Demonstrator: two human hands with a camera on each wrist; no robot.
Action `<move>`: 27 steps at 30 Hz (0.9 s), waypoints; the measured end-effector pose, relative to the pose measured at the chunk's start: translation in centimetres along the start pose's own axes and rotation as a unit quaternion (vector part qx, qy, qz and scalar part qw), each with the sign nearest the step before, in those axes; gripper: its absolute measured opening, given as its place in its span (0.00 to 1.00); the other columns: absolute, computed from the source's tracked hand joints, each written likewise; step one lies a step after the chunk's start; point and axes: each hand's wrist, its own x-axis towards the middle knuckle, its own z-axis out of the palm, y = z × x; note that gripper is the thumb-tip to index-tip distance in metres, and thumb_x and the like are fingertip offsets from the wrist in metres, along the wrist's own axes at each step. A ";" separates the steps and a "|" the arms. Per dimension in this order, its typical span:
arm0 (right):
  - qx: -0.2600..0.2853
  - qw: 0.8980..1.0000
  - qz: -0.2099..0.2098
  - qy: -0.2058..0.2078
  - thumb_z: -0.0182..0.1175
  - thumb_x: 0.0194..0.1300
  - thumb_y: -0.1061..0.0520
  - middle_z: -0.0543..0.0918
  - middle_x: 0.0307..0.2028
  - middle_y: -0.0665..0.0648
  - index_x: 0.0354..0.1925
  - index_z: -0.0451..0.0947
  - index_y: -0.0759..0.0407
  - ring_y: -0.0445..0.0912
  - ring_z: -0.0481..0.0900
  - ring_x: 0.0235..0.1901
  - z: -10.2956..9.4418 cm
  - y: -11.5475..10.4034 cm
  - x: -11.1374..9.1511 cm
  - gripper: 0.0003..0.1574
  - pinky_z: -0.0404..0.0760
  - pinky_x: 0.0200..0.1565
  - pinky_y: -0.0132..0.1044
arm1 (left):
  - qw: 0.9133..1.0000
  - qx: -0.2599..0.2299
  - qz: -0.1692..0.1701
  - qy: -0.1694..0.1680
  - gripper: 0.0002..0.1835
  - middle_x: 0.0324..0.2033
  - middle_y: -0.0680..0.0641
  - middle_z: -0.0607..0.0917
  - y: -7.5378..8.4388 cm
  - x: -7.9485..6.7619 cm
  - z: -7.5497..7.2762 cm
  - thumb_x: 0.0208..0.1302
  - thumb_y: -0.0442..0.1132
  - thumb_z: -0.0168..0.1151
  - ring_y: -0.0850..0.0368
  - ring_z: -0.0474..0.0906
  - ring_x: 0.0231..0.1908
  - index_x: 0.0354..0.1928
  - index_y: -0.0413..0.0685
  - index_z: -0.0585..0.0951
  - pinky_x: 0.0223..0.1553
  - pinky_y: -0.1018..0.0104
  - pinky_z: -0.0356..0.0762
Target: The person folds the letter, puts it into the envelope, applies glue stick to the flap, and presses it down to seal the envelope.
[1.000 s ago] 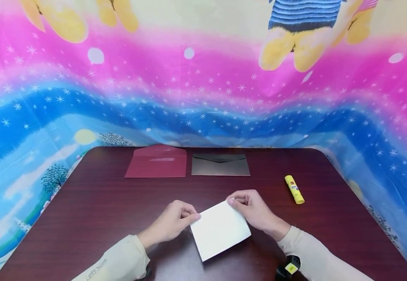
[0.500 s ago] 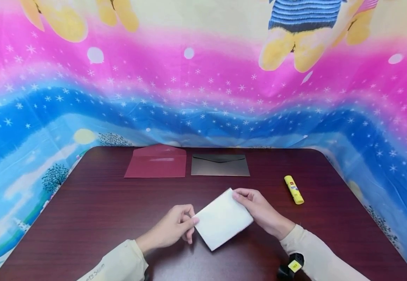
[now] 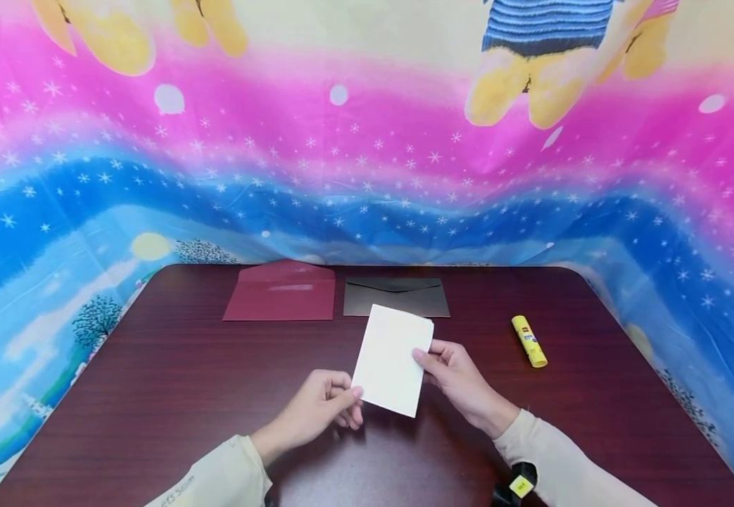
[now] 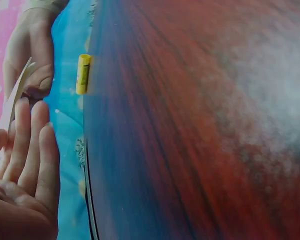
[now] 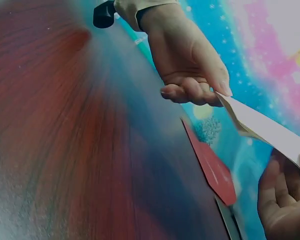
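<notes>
A white folded card (image 3: 392, 359) is held up over the table, its layers parted slightly at one edge in the right wrist view. My left hand (image 3: 322, 408) pinches its lower left corner between thumb and fingers. On the opposite side my right hand (image 3: 464, 387) grips the right edge, thumb on the front face and fingers behind. The card's top overlaps a dark grey envelope (image 3: 360, 303) in the head view. Beside that lies a dark red envelope (image 3: 284, 303) with its flap raised toward the back.
A yellow glue stick (image 3: 529, 342) lies at the right of the dark wooden table (image 3: 151, 394). A printed cloth (image 3: 367, 176) hangs right behind the table's back edge and along both sides.
The white card has turned counterclockwise from a slant to nearly upright, its top end rising toward the grey envelope. Both hands stay on it; the right fingers have moved along to its right edge.
</notes>
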 end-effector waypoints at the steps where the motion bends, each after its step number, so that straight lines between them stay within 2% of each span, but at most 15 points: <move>1: 0.002 1.000 0.002 0.009 0.52 0.78 0.55 0.89 0.44 0.48 0.64 0.67 0.80 0.37 0.87 0.43 0.2 0.0 0.0 0.30 0.85 0.49 0.34 | 1.000 0.010 0.002 -0.004 0.17 0.26 0.29 0.86 0.0 0.0 0.1 0.75 0.39 0.57 0.64 0.84 0.24 0.35 0.27 0.78 0.31 0.64 0.86; 4: 0.004 1.000 0.012 0.015 0.51 0.79 0.55 0.89 0.46 0.53 0.65 0.65 0.79 0.36 0.86 0.43 0.6 0.1 -0.2 0.30 0.85 0.49 0.33 | 1.000 0.025 0.008 -0.001 0.17 0.23 0.30 0.85 0.1 0.0 0.3 0.74 0.39 0.57 0.65 0.83 0.22 0.32 0.28 0.79 0.30 0.65 0.86; 7: -0.012 1.000 0.017 0.011 0.52 0.78 0.57 0.88 0.48 0.63 0.64 0.65 0.79 0.37 0.87 0.42 0.8 0.4 -0.2 0.28 0.86 0.47 0.34 | 0.999 0.028 0.010 0.012 0.17 0.22 0.31 0.85 0.1 0.0 0.4 0.74 0.39 0.58 0.64 0.83 0.22 0.31 0.31 0.78 0.29 0.66 0.85; 12: -0.047 0.999 0.009 0.020 0.54 0.76 0.61 0.86 0.49 0.74 0.60 0.67 0.80 0.38 0.88 0.39 0.8 0.9 -0.1 0.24 0.87 0.42 0.35 | 0.999 0.032 -0.007 0.019 0.17 0.25 0.34 0.87 0.2 0.1 0.3 0.76 0.40 0.56 0.61 0.85 0.26 0.33 0.32 0.80 0.32 0.65 0.85; 14: -0.052 0.998 0.007 0.028 0.54 0.76 0.62 0.85 0.50 0.75 0.60 0.67 0.80 0.38 0.88 0.39 0.6 0.8 0.0 0.24 0.87 0.41 0.35 | 0.999 0.030 -0.017 0.040 0.17 0.28 0.35 0.88 0.2 0.2 -0.1 0.77 0.41 0.54 0.57 0.86 0.28 0.36 0.31 0.80 0.33 0.63 0.86; 17: -0.059 0.997 0.009 0.040 0.54 0.76 0.61 0.85 0.50 0.75 0.61 0.67 0.79 0.37 0.88 0.39 0.2 0.6 0.1 0.24 0.87 0.41 0.36 | 0.994 0.021 -0.030 0.107 0.15 0.32 0.34 0.88 0.0 0.7 -1.3 0.76 0.37 0.53 0.52 0.87 0.31 0.41 0.29 0.80 0.36 0.60 0.87; 20: -0.062 0.997 0.014 0.042 0.54 0.76 0.60 0.85 0.51 0.73 0.62 0.67 0.78 0.37 0.88 0.40 -0.2 0.5 0.1 0.25 0.87 0.42 0.36 | 0.980 0.031 -0.046 0.193 0.11 0.34 0.34 0.88 -0.3 1.2 -3.3 0.74 0.32 0.54 0.49 0.87 0.33 0.43 0.28 0.81 0.38 0.61 0.87; 22: -0.062 0.997 0.016 0.040 0.54 0.76 0.60 0.85 0.51 0.73 0.62 0.67 0.78 0.37 0.88 0.40 -0.4 0.5 0.1 0.25 0.87 0.43 0.36 | 0.967 0.060 -0.061 0.241 0.10 0.36 0.35 0.89 -0.5 1.5 -4.9 0.73 0.31 0.55 0.48 0.87 0.35 0.44 0.30 0.82 0.40 0.62 0.86; 24: -0.062 0.997 0.018 0.039 0.54 0.76 0.59 0.85 0.51 0.73 0.62 0.67 0.78 0.37 0.88 0.40 -0.6 0.5 0.0 0.26 0.87 0.43 0.35 | 0.952 0.104 -0.080 0.276 0.10 0.39 0.37 0.89 -0.6 1.6 -6.5 0.72 0.34 0.56 0.48 0.87 0.40 0.46 0.34 0.83 0.45 0.62 0.84; 27: -0.065 0.997 0.019 0.041 0.55 0.76 0.59 0.86 0.51 0.72 0.62 0.67 0.77 0.37 0.88 0.40 -0.8 0.5 0.0 0.26 0.87 0.43 0.34 | 0.933 0.157 -0.105 0.307 0.11 0.45 0.38 0.88 -0.7 1.9 -8.8 0.72 0.38 0.58 0.46 0.86 0.48 0.48 0.38 0.83 0.53 0.57 0.80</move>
